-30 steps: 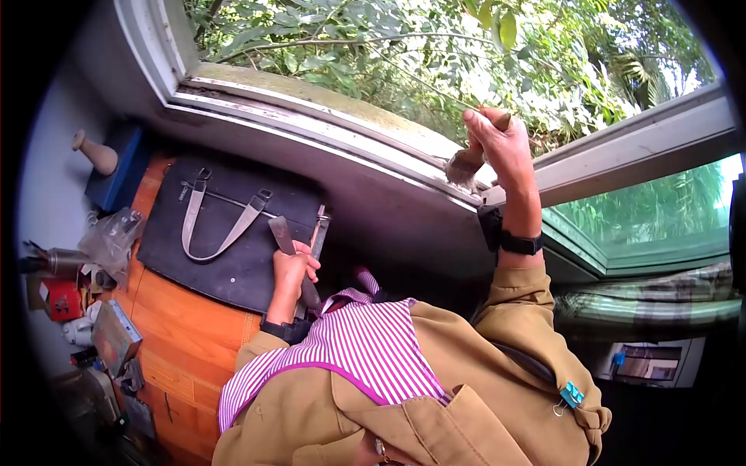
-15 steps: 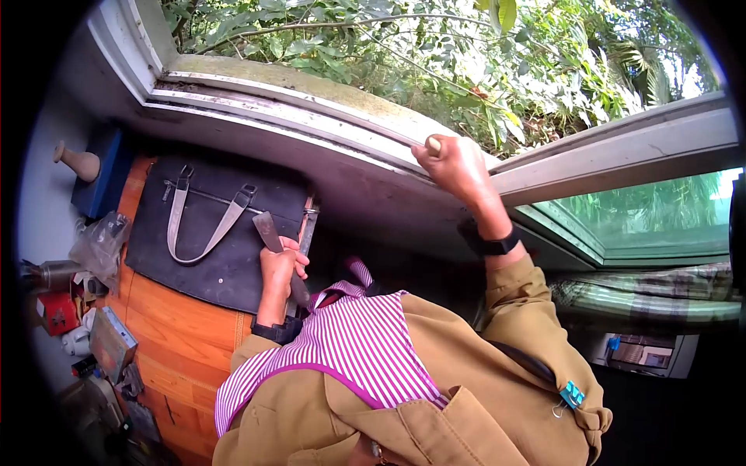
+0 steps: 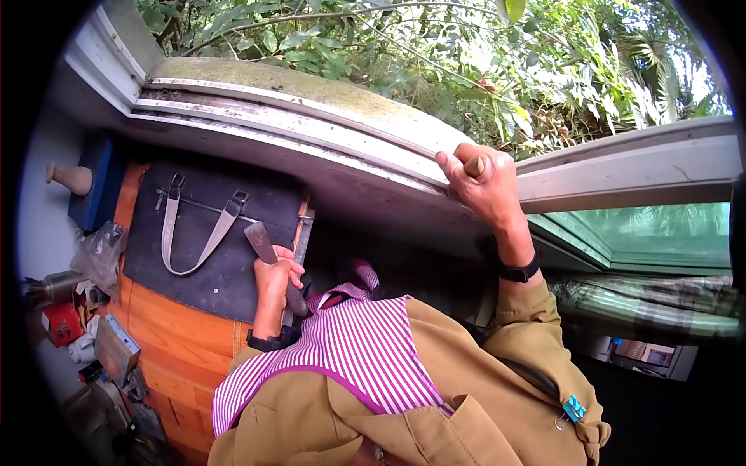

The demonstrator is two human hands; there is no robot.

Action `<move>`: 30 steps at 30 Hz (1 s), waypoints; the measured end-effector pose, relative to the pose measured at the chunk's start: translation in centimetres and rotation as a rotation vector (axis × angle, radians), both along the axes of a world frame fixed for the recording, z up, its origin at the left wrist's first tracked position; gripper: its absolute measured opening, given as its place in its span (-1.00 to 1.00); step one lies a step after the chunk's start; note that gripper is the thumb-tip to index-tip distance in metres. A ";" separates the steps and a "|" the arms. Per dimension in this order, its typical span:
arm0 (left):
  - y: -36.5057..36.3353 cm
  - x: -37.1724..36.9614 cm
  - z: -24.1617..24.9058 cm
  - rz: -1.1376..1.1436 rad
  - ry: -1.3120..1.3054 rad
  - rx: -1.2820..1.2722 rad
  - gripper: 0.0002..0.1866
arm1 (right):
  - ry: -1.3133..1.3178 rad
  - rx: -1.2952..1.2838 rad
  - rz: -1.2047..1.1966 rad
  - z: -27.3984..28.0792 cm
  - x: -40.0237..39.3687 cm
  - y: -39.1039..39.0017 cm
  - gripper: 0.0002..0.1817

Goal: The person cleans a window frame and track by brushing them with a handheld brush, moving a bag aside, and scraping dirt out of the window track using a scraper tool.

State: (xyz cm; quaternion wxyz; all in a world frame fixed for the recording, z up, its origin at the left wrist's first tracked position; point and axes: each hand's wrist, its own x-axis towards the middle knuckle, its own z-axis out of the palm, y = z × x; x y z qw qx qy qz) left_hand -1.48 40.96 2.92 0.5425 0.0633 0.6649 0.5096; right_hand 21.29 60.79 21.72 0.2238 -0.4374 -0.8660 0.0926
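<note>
My left hand point(image 3: 273, 281) is closed around a flat, dark, bar-like tool point(image 3: 259, 241) with a squared end; its lower part shows below my fingers. It hovers over the right edge of a dark bag point(image 3: 198, 264) with pale handles point(image 3: 203, 252). My right hand point(image 3: 491, 186) is wrapped in a fist around a wooden handle point(image 3: 474, 166); only the handle's rounded end shows, and the rest is hidden by my fingers. This fist is at the window track point(image 3: 326, 140), by the edge of the sliding window frame point(image 3: 622, 175).
The bag lies on an orange wooden surface point(image 3: 171, 342). To the left are a plastic bag point(image 3: 101, 252), a red box point(image 3: 62, 322), a blue box point(image 3: 97, 190) and other small items. Leafy branches point(image 3: 420, 46) grow outside the open window.
My right hand has shifted to the right and slightly down along the window track, turning so the handle's end shows more. My left hand keeps its hold, and the view has shifted slightly.
</note>
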 end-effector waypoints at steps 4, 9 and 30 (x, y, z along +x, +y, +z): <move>0.0 0.1 -0.3 0.009 -0.003 0.003 -0.79 | 0.251 -0.091 0.077 -2.3 -1.1 0.4 -0.54; -0.1 0.0 -0.5 0.005 -0.019 0.001 -0.79 | 0.393 -0.265 0.000 -3.2 -2.0 0.0 -0.57; 1.0 1.0 0.8 0.081 0.122 -0.050 -0.81 | 1.238 0.048 0.328 -2.0 -30.4 0.7 -0.61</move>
